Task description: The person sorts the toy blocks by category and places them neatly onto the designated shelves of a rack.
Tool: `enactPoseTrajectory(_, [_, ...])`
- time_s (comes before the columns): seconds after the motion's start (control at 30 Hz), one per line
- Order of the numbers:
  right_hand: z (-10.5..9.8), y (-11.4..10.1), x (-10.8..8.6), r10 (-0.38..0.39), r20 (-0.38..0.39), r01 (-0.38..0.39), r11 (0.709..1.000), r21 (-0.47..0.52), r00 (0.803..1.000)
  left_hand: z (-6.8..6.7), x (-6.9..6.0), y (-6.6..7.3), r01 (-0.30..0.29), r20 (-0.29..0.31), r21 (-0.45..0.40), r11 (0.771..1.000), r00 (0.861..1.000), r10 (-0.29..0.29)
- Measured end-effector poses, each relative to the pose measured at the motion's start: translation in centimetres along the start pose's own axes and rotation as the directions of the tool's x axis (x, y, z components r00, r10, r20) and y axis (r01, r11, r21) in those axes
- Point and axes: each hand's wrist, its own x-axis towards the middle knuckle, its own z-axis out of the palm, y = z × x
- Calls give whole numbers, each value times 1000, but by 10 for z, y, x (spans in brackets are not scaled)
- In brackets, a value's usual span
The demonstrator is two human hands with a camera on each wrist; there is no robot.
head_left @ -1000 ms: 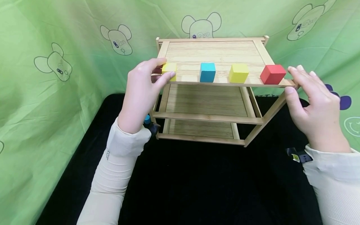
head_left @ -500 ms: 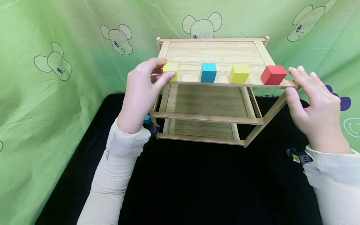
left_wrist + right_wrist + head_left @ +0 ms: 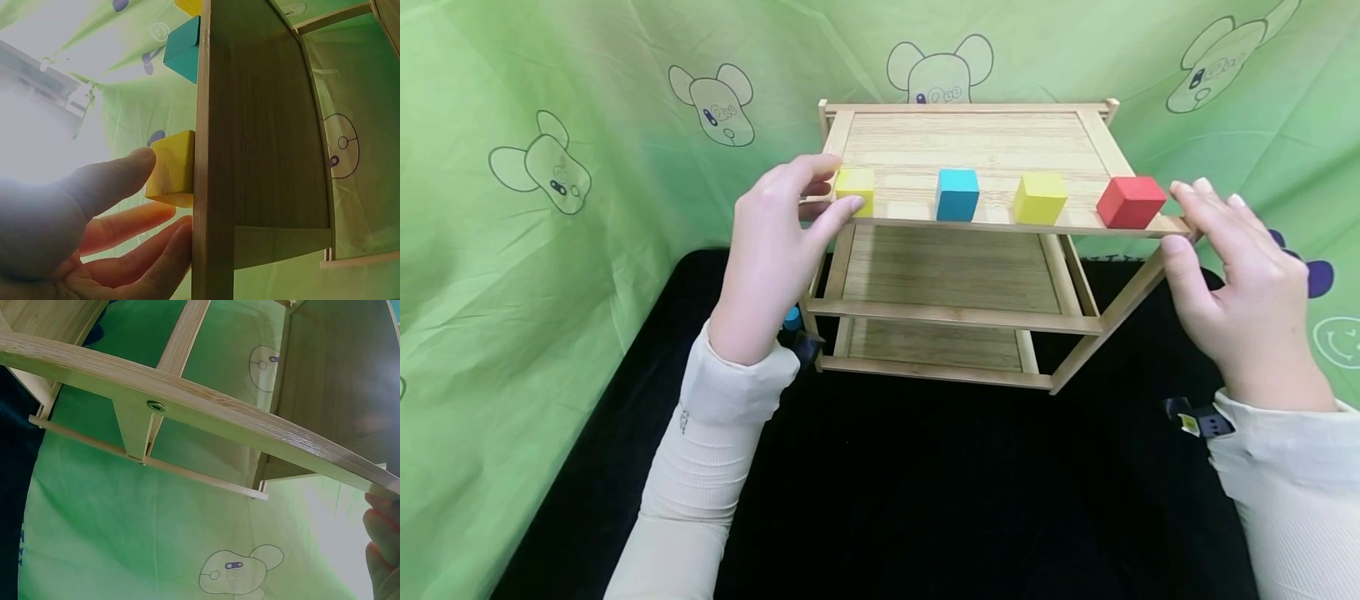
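Note:
A yellow block [image 3: 855, 192] stands at the left front edge of the top board of a wooden shelf [image 3: 970, 137]. Around it is my left hand [image 3: 778, 225], thumb at its front and fingers to its left. In the left wrist view the thumb tip lies by the yellow block [image 3: 174, 167], and the lower fingers are apart from it. Along the same edge sit a blue block [image 3: 957, 196], a second yellow block [image 3: 1040, 198] and a red block [image 3: 1131, 202], which is turned at an angle. My right hand [image 3: 1247, 292] rests fairly straight-fingered against the shelf's right front corner.
Two lower boards, a middle one [image 3: 955, 267] and a bottom one [image 3: 936, 343], lie under the top. Black cloth [image 3: 925, 483] covers the surface in front. A green printed curtain [image 3: 610, 83] hangs behind and to the sides.
My left hand has shifted slightly left, and its fingers have eased away from the yellow block. The blocks stay in their places along the edge. My right hand stays at the corner.

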Motion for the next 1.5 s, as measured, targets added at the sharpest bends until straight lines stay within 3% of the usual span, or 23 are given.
enactPoseTrajectory(0.27, [2,3,-1,-16,-6,16,1000,10,1000,-3,-14,-5,-56,-80,6,998,995,57])
enactPoseTrajectory(0.5, [4,-3,1,-8,-16,8,1000,29,1000,-9,-23,-10,-29,-83,37,999,996,32])
enactPoseTrajectory(0.63, [4,-6,2,-4,-19,4,1000,27,1000,-10,-24,-12,-42,-90,48,998,995,47])
enactPoseTrajectory(0.93, [5,3,0,-8,-15,8,1000,15,1000,-12,-35,-26,-111,-206,40,993,972,117])
enactPoseTrajectory(1.3, [4,10,0,-13,-21,13,1000,4,1000,-13,-48,-49,-7,-286,-31,1000,958,-2])
enactPoseTrajectory(1.5, [2,10,-2,-14,-19,14,1000,5,1000,-7,-51,-68,55,-281,-21,998,958,-59])
